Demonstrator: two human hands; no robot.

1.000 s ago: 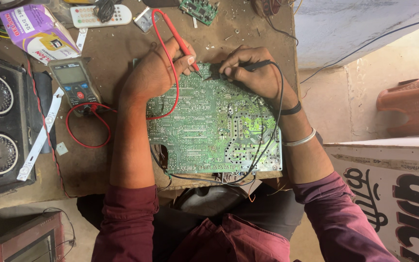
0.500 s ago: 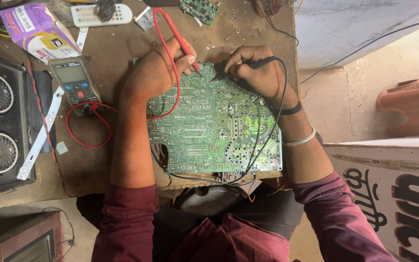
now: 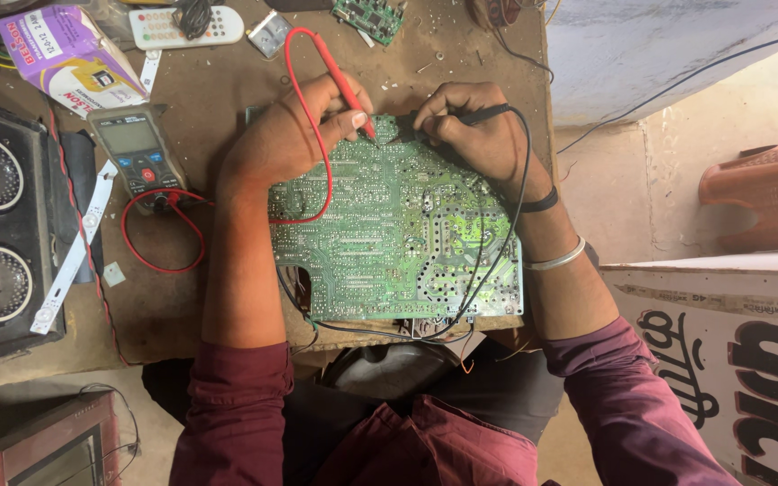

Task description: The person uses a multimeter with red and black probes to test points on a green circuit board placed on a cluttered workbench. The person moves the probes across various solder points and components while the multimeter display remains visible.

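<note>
Since the frame half a second before, little had shifted: the right hand [image 3: 483, 135] had drawn its black probe [image 3: 461, 117] a touch nearer the red one, and the left hand [image 3: 294, 135] stayed planted.

From the head camera, the one view there was, the worn brown worktable [image 3: 218, 81] looked dusty and scuffed, with a pale plastered wall [image 3: 668, 45] and floor beyond its right edge. The green circuit board [image 3: 389, 234] lay flat directly under both sets of fingers, solder side up, speckled with silver joints. The left fingers were pinched narrow around the red probe [image 3: 344, 85], its tip pressed on the board just below them; the right fingers were closed the same way on the black probe, tip touching the board beside the red tip.

I counted two probes, two leads, one red lead [image 3: 159, 261] looping out left of the left fingers to one grey multimeter [image 3: 137, 153]. Further left sat a black speaker box [image 3: 2, 225] with two round cones. Above the fingers lay one white remote [image 3: 186, 27], one purple carton [image 3: 65, 54] and one small green board [image 3: 371, 16]. A white strip [image 3: 74, 252] leaned by the speaker. An orange plastic stool [image 3: 767, 198] stood well right of the right fingers.
</note>
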